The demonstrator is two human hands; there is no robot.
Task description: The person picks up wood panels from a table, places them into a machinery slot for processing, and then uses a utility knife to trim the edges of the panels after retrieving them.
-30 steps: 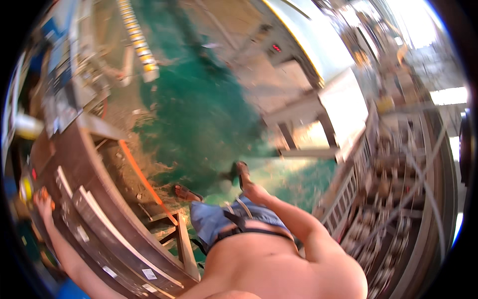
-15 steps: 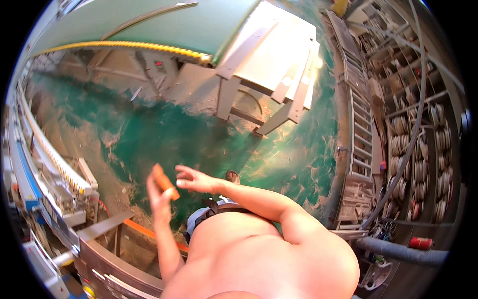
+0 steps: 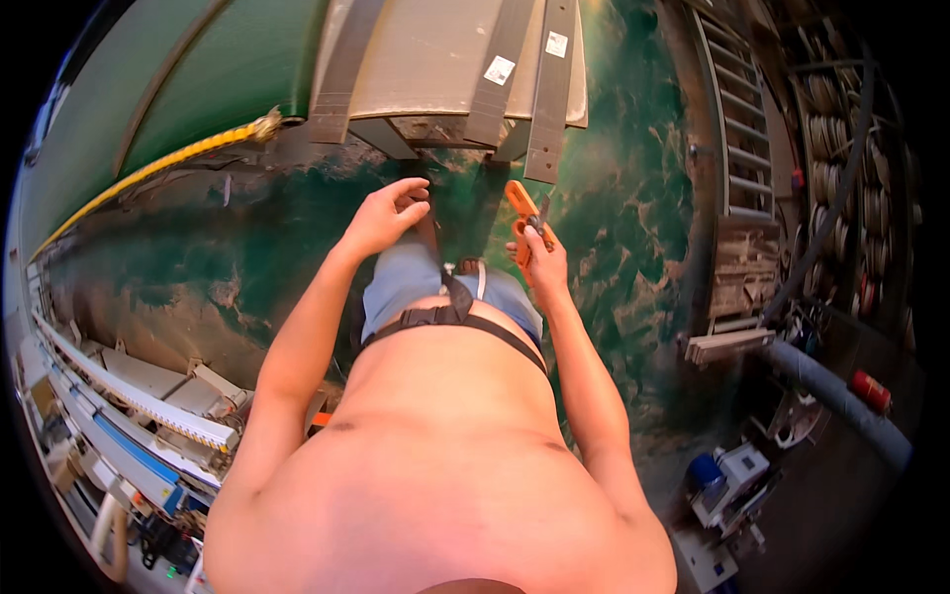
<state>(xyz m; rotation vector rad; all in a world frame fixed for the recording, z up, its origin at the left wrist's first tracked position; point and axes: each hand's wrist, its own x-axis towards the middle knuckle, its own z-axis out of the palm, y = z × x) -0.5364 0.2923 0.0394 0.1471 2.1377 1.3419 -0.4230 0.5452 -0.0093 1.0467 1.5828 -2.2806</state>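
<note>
My right hand [image 3: 542,259] is wrapped around an orange hand tool [image 3: 522,203] with a dark round knob and a short metal piece jutting from its side. The tool points away from me, just short of the near end of a dark flat strip [image 3: 550,109]. My left hand [image 3: 388,216] hovers over my left thigh with its fingers loosely bent and the thumb apart, holding nothing. Ahead of both hands is a pale-topped worktable [image 3: 426,59]. Another dark strip [image 3: 490,89] lies on it, and both strips bear white labels.
At the upper left stands a large green-surfaced machine [image 3: 237,74] with a yellow edge strip [image 3: 163,173]. A roller rack [image 3: 742,129] and reel-filled shelves [image 3: 871,218] line the right side. Behind me on the left is a long machine [image 3: 148,396]. Dust marks the green floor [image 3: 287,223].
The orange tool has passed from my left hand to my right. My arms have drawn apart, and the view has turned so the worktable is more directly ahead.
</note>
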